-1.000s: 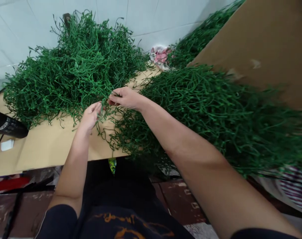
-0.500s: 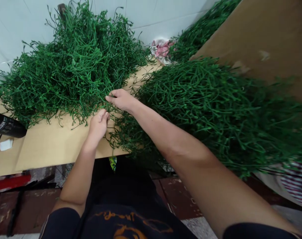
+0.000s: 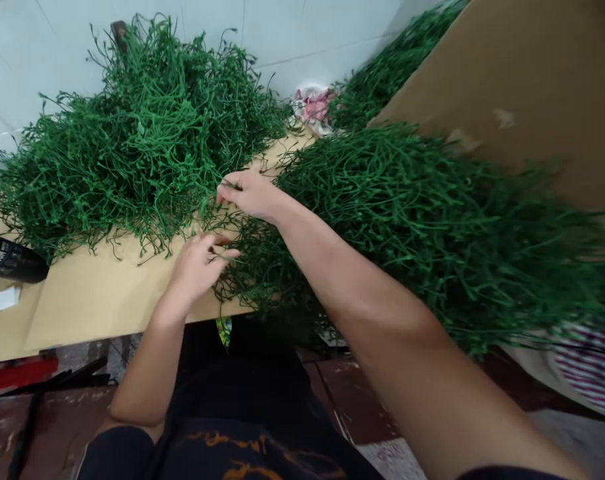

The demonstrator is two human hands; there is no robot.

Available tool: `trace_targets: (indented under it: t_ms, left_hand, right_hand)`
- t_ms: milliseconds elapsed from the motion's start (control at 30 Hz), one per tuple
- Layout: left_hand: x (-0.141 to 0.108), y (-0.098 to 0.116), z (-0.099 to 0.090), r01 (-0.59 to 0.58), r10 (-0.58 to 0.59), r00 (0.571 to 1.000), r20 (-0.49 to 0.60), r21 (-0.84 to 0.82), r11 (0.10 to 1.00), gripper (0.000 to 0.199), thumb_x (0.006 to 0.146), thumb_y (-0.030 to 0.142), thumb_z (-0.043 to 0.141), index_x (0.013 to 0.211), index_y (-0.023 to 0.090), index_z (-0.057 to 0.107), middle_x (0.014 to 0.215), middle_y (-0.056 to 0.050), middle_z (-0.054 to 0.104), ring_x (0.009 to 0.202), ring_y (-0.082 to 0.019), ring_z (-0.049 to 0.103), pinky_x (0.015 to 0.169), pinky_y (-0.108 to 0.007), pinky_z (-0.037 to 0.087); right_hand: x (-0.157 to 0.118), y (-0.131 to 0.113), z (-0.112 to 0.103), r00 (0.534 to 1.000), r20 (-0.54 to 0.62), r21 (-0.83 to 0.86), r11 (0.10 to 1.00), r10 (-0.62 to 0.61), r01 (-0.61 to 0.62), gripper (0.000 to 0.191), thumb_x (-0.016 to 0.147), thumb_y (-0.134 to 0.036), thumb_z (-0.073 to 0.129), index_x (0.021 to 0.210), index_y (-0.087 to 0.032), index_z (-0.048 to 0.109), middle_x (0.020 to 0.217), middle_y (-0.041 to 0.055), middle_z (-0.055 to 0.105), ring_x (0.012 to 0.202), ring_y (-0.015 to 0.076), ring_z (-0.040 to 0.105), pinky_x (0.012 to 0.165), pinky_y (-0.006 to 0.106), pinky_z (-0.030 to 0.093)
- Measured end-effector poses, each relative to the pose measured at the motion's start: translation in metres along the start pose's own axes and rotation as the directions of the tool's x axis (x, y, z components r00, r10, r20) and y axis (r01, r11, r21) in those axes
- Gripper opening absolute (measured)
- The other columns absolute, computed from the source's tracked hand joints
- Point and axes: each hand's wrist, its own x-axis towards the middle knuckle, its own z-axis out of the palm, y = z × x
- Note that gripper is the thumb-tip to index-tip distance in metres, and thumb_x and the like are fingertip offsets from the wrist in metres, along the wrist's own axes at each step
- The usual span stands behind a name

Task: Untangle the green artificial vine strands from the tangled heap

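My right hand (image 3: pixel 248 193) is closed in a pinch, and a thin dark green plastic stem (image 3: pixel 231 185) shows at its fingertips. It sits in the gap between two heaps of artificial green stems. My left hand (image 3: pixel 198 261) is lower and nearer to me, over the cardboard, with thumb and forefinger parted towards the loose stems beside it. Whether a stem lies in that gap is hard to make out. The left heap of green stems (image 3: pixel 137 143) rises against the wall. The right heap of green stems (image 3: pixel 382 200) spreads beneath my right forearm.
Under the heaps lies a cardboard sheet (image 3: pixel 102 293). A black bottle (image 3: pixel 13 259) and a small white piece (image 3: pixel 6 298) are at the left. A large cardboard panel (image 3: pixel 512 80) leans at the upper right. Pinkish cloth (image 3: pixel 315 107) lies by the tiled wall.
My left hand has moved slightly down and its thumb and forefinger have spread apart. My right hand has shifted a little to the right, still pinched. The view has tilted slightly.
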Motion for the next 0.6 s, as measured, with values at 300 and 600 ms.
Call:
trace_targets:
  t_ms: [300, 600]
  left_hand:
    - [0.02, -0.015, -0.021, -0.033, -0.014, 0.868, -0.497, -0.085, 0.996, 0.062, 0.065, 0.038, 0.072, 0.118, 0.021, 0.045, 0.124, -0.011, 0.046, 0.109, -0.021, 0.049, 0.083, -0.031, 0.045]
    - [0.039, -0.007, 0.016, 0.178, -0.236, 0.969, -0.066, -0.473, 0.863, 0.027, 0.09, 0.028, 0.038, 0.068, 0.018, 0.049, 0.05, 0.005, 0.03, 0.045, -0.008, 0.029, 0.047, -0.022, 0.027]
  right_hand:
    - [-0.007, -0.003, 0.003, 0.996, 0.071, -0.029, 0.997, -0.063, 0.065, 0.029, 0.086, -0.015, 0.046, 0.057, -0.016, 0.046, 0.055, -0.0041, 0.036, 0.057, 0.0085, 0.034, 0.062, 0.025, 0.028]
    - [-0.006, 0.0, 0.015, 0.999, -0.048, -0.161, 0.987, -0.004, -0.003, 0.033, 0.089, -0.024, 0.042, 0.057, -0.018, 0.04, 0.054, -0.0036, 0.035, 0.055, 0.009, 0.032, 0.059, 0.026, 0.026]
